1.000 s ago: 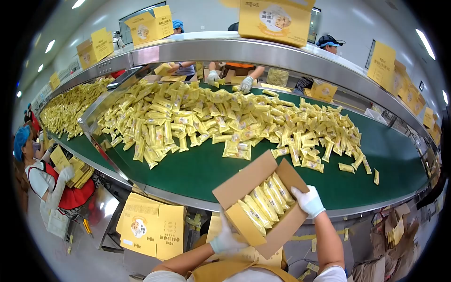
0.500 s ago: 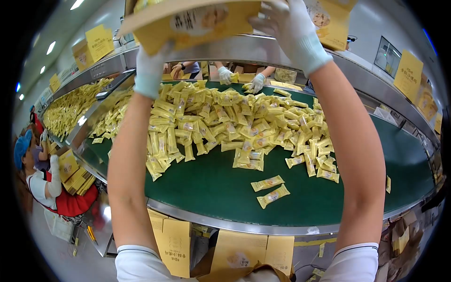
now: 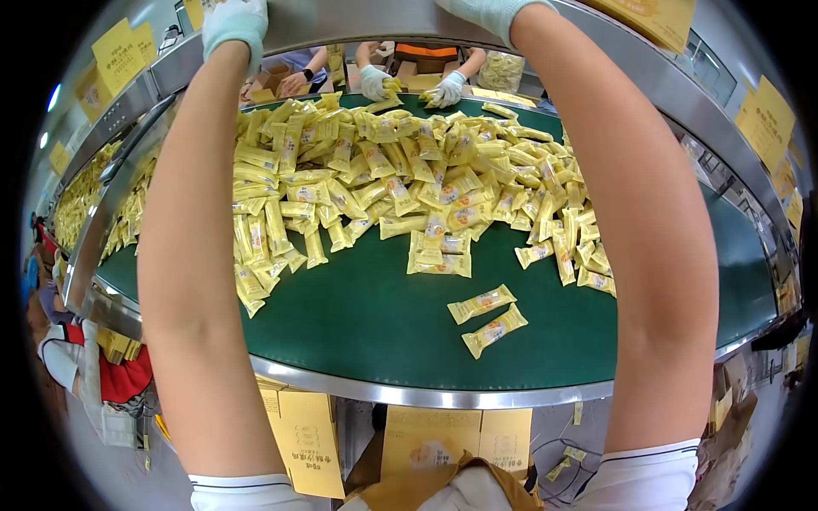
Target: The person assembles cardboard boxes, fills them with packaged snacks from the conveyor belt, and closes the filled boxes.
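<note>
Both arms reach up and forward over the green belt (image 3: 366, 341). My left hand (image 3: 234, 24), in a white glove, is at the top edge by the metal rail (image 3: 358, 24); its fingertips are cut off. My right hand (image 3: 490, 12), also gloved, is at the top edge, its fingers out of frame. The carton that they carried is out of view, so what either hand holds is hidden. Below lies a heap of yellow wrapped packets (image 3: 375, 162). Two loose packets (image 3: 495, 330) lie nearer on the belt.
Across the belt, a co-worker's gloved hands (image 3: 447, 89) touch packets. Flat yellow cartons (image 3: 426, 439) lie below the near edge. Open yellow cartons (image 3: 119, 58) stand on the upper shelf. A person in a red apron (image 3: 123, 372) is at left.
The filled carton was lifted from over the belt's near edge up to the shelf and out of view. Both hands moved up with it. Two loose packets now show on the near belt.
</note>
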Action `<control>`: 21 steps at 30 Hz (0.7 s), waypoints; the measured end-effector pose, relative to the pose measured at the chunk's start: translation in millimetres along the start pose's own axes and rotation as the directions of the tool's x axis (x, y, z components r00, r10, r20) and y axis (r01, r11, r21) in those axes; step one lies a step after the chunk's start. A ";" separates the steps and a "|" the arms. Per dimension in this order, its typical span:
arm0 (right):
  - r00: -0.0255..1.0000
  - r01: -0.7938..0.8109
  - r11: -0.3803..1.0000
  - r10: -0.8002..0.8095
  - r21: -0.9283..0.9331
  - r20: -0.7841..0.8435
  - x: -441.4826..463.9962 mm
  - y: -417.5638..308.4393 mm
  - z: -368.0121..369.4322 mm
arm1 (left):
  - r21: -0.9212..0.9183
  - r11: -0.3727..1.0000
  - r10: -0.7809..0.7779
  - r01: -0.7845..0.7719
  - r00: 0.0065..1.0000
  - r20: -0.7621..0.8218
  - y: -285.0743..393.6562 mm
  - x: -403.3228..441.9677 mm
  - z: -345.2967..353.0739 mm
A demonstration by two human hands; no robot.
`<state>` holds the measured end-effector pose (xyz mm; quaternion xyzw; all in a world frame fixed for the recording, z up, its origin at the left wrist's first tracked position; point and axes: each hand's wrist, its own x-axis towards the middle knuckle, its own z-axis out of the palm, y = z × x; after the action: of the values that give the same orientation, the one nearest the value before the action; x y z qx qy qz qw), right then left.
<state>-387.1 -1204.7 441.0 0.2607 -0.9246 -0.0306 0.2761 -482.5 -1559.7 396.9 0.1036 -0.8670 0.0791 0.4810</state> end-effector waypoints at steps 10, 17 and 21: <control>0.776 -0.129 0.405 -0.527 0.905 0.346 -321.7 10.1 9.4 | -0.746 0.473 0.841 0.469 -0.493 0.223 81.3 -424.1 -219.5; 0.202 -0.916 0.363 0.047 0.172 0.978 -622.3 -44.0 117.5 | -0.264 0.938 0.297 0.223 -0.130 0.946 105.9 -651.0 -247.3; 0.188 -0.942 -0.081 0.677 0.326 0.711 -720.3 -84.6 222.1 | -0.024 0.717 0.050 0.696 -0.018 0.999 128.9 -685.9 -245.8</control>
<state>48.0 -937.7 -120.1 -0.2917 -0.8262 0.4787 -0.0565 39.3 -1306.0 -62.2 0.2027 -0.8743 -0.3817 -0.2208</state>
